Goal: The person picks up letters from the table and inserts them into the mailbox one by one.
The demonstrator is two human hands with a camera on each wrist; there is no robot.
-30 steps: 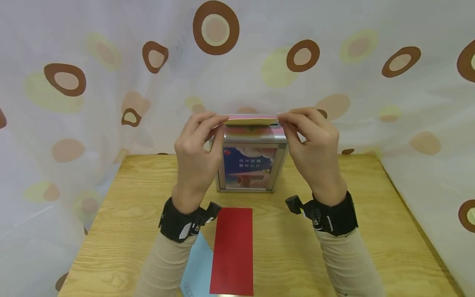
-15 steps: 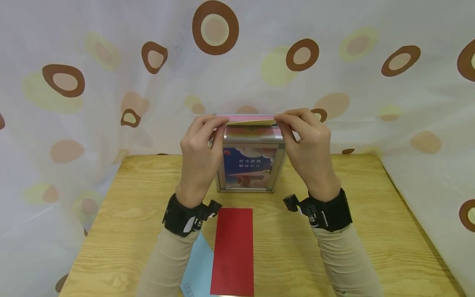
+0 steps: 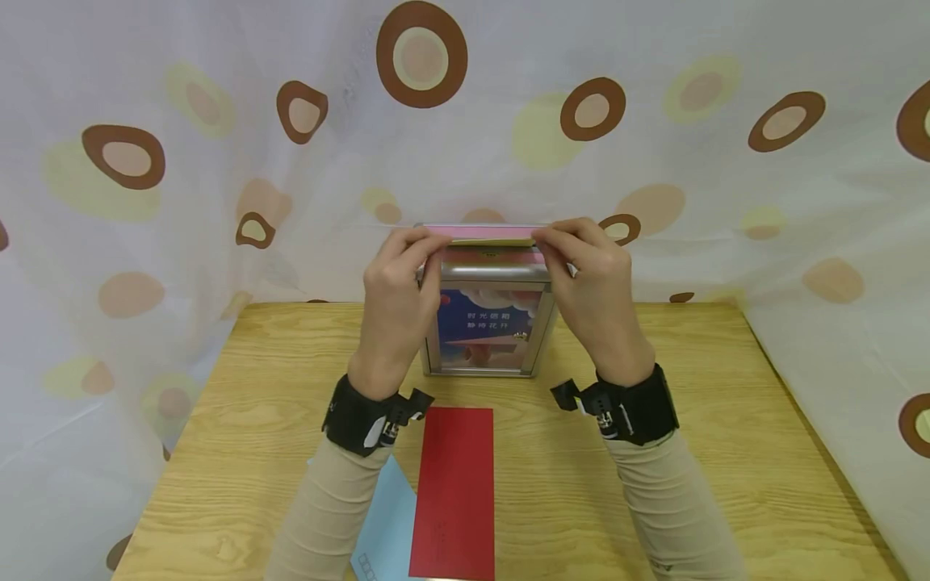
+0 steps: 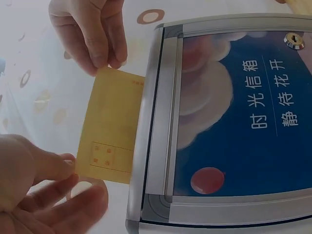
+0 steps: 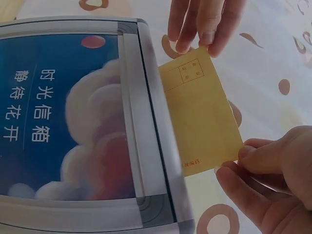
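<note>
A yellow envelope point(image 3: 494, 241) stands above the top of a silver-framed mailbox point(image 3: 496, 273). My left hand point(image 3: 400, 294) pinches its left upper corner between thumb and fingers, and my right hand point(image 3: 596, 282) pinches the right one. Both wrist views show the envelope point(image 4: 114, 112) reaching past the mailbox's top edge, with its lower part hidden behind that edge. Red print and a small stamp box mark the envelope point(image 5: 202, 117) in the right wrist view. The mailbox front point(image 4: 229, 146) bears a blue picture with clouds, white characters and a lock.
On the wooden table point(image 3: 581, 500) in front of the mailbox lies a red envelope point(image 3: 454, 492). It partly covers a light blue envelope point(image 3: 388, 516), which my left forearm also overlaps. A white patterned cloth point(image 3: 494, 161) hangs behind and along the sides.
Both hands have come slightly closer together, the right hand moving left and the left hand right. The yellow envelope has sunk a little toward the mailbox top between them.
</note>
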